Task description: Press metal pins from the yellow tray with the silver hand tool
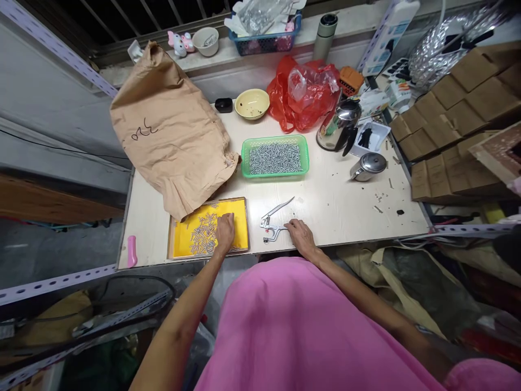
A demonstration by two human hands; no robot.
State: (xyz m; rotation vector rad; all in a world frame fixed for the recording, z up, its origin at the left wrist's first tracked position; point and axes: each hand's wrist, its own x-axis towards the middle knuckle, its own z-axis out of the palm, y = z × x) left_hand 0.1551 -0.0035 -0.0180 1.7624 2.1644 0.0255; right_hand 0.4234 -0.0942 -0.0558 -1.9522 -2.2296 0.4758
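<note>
My left hand is over the right part of a shallow yellow-bottomed tray. Its fingers are curled closed, and whatever they may hold is hidden. Many small metal pins lie loose in the tray, left of that hand. On the table my right hand has its fingers closed around the end of the lower handle of silver snap-fastener pliers. The pliers lie on their side with the handles spread apart. Beyond them stands a green plastic basket full of short metal pins.
A large brown paper sack leans over the tray's back left corner. Farther back are a cream bowl, red plastic bags and a steel kettle. A lidded metal cup stands right; a pink-handled object lies left.
</note>
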